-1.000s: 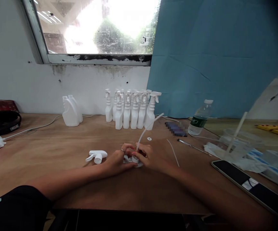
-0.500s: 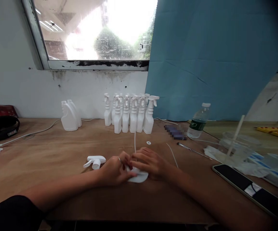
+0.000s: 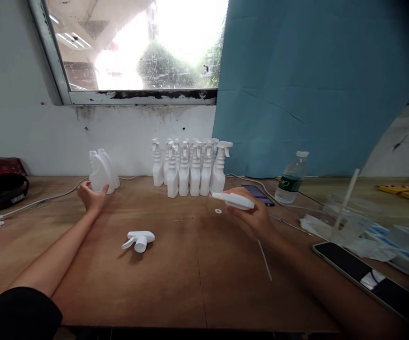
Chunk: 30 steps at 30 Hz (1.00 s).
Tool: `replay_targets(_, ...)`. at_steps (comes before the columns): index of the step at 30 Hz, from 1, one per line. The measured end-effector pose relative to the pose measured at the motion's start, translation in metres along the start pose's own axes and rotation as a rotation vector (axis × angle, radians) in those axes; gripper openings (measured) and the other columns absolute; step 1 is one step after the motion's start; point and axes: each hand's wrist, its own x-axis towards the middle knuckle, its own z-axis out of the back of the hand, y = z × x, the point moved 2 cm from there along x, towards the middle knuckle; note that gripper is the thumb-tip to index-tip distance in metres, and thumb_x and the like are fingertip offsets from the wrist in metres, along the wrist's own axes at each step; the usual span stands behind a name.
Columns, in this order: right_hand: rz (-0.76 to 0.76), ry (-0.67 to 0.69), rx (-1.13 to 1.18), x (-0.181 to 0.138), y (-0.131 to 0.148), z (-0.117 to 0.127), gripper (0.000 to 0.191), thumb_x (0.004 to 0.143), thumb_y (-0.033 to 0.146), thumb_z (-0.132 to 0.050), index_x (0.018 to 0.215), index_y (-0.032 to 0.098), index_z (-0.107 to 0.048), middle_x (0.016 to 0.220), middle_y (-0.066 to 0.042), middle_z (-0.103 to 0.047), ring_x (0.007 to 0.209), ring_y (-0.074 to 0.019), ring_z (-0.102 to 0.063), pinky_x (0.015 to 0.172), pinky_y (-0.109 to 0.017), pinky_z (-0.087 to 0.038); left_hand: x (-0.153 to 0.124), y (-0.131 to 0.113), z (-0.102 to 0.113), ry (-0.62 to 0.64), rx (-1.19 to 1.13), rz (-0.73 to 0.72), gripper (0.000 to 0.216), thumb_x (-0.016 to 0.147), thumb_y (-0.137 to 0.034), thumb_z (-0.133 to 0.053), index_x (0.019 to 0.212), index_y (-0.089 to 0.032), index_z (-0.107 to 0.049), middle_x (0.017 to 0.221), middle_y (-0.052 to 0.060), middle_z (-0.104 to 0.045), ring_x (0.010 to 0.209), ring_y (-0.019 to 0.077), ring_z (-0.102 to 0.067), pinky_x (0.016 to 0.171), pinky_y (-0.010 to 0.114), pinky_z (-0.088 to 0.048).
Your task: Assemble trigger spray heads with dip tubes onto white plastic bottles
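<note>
At the left, my left hand (image 3: 93,197) is wrapped round the lower part of a white plastic bottle (image 3: 100,172) without a spray head, its thumb on the right side. A second such bottle (image 3: 111,167) stands right behind it. Out over the middle right of the table, my right hand (image 3: 252,212) is closed on a white trigger sprayer head (image 3: 239,201), held sideways. A thin white tube (image 3: 265,259) sticks out below this hand. Another trigger sprayer head (image 3: 140,240) lies on the table between my arms.
Several white spray bottles (image 3: 195,174) with heads stand grouped by the wall. A small white ring (image 3: 218,211) lies near my right hand. Rightward are a phone (image 3: 257,193), a water bottle (image 3: 291,179), a thin metal tool (image 3: 289,223), a plastic cup (image 3: 353,212) and a larger phone (image 3: 353,269).
My hands have parted from the middle. The left has gone out to the white bottle at the left; the right has moved right and forward with the sprayer head.
</note>
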Motion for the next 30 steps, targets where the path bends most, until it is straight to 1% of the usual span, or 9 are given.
replay_targets(2, -0.166, -0.084, 0.182, 0.004, -0.010, 0.004, 0.035, 0.075, 0.040, -0.076, 0.103, 0.025, -0.065, 0.101, -0.006, -0.065, 0.098, -0.0269, -0.062, 0.089, -0.043, -0.051, 0.005, 0.020, -0.002, -0.012, 0.029, 0.163, 0.082, 0.063, -0.042, -0.081, 0.119, -0.005, -0.035, 0.126, 0.022, -0.040, 0.120, 0.0351, -0.037, 0.104, 0.049, -0.027)
replay_targets(3, -0.226, -0.119, 0.273, 0.006, -0.014, 0.006, 0.036, 0.073, 0.040, -0.077, 0.103, 0.024, -0.064, 0.099, -0.006, -0.067, 0.096, -0.0268, -0.064, 0.090, -0.044, -0.051, 0.007, 0.024, -0.003, 0.002, 0.028, 0.196, 0.089, 0.062, -0.043, -0.083, 0.122, -0.003, -0.032, 0.129, 0.024, -0.038, 0.123, 0.0365, -0.035, 0.105, 0.050, -0.025)
replay_targets(8, -0.354, -0.115, 0.526, 0.013, -0.027, 0.013, 0.028, 0.071, 0.037, -0.077, 0.092, 0.022, -0.065, 0.095, -0.007, -0.070, 0.094, -0.0277, -0.067, 0.094, -0.048, -0.050, 0.013, 0.013, -0.018, 0.113, -0.005, 0.125, 0.109, 0.053, -0.043, -0.089, 0.130, -0.003, -0.023, 0.135, 0.023, -0.034, 0.127, 0.0350, -0.031, 0.109, 0.047, -0.021)
replay_targets(12, -0.445, -0.089, 0.579, 0.015, -0.037, 0.016, 0.021, 0.077, 0.039, -0.071, 0.087, 0.022, -0.065, 0.092, -0.007, -0.072, 0.094, -0.0277, -0.068, 0.089, -0.047, -0.053, 0.016, 0.009, -0.024, 0.164, -0.022, 0.160, 0.111, 0.050, -0.038, -0.091, 0.129, -0.004, -0.021, 0.130, 0.021, -0.037, 0.121, 0.0346, -0.037, 0.103, 0.051, -0.028)
replay_targets(15, -0.517, -0.071, 0.626, 0.013, -0.044, 0.015, 0.019, 0.077, 0.037, -0.070, 0.087, 0.022, -0.065, 0.091, -0.006, -0.073, 0.090, -0.0269, -0.069, 0.085, -0.045, -0.054, 0.019, 0.013, -0.025, 0.184, -0.039, 0.185, 0.105, 0.052, -0.031, -0.090, 0.127, -0.004, -0.022, 0.126, 0.018, -0.041, 0.116, 0.0314, -0.042, 0.099, 0.049, -0.034)
replay_targets(19, -0.576, -0.008, 0.651, 0.011, -0.047, 0.014, 0.019, 0.079, 0.038, -0.067, 0.087, 0.022, -0.064, 0.092, -0.007, -0.073, 0.084, -0.0251, -0.068, 0.081, -0.043, -0.055, 0.018, 0.012, -0.023, 0.160, -0.056, 0.131, 0.098, 0.062, -0.028, -0.085, 0.129, 0.001, -0.021, 0.131, 0.023, -0.036, 0.121, 0.0310, -0.039, 0.104, 0.047, -0.031)
replay_targets(21, -0.600, -0.013, 0.671, 0.011, -0.047, 0.015, 0.018, 0.080, 0.039, -0.064, 0.086, 0.022, -0.064, 0.092, -0.007, -0.072, 0.080, -0.0231, -0.068, 0.078, -0.041, -0.056, 0.009, 0.005, -0.019, 0.154, -0.071, 0.058, 0.094, 0.067, -0.028, -0.081, 0.132, 0.001, -0.020, 0.136, 0.023, -0.032, 0.125, 0.0307, -0.036, 0.107, 0.045, -0.029)
replay_targets(24, -0.618, -0.053, 0.737, 0.014, -0.045, 0.019, 0.018, 0.084, 0.040, -0.062, 0.085, 0.023, -0.065, 0.092, -0.004, -0.072, 0.072, -0.0184, -0.066, 0.070, -0.034, -0.056, -0.017, -0.013, -0.007, 0.208, -0.118, -0.117, 0.095, 0.066, -0.028, -0.081, 0.138, -0.008, -0.022, 0.140, 0.017, -0.032, 0.128, 0.0270, -0.036, 0.109, 0.039, -0.030)
replay_targets(30, -0.591, -0.141, 0.794, 0.018, -0.051, 0.026, 0.024, 0.079, 0.044, -0.069, 0.083, 0.022, -0.063, 0.079, -0.002, -0.070, 0.056, -0.0133, -0.059, 0.051, -0.025, -0.049, -0.072, -0.068, 0.034, 0.483, -0.196, -0.731, 0.089, 0.071, -0.034, -0.074, 0.143, -0.020, -0.025, 0.142, 0.015, -0.031, 0.133, 0.0309, -0.034, 0.112, 0.047, -0.030)
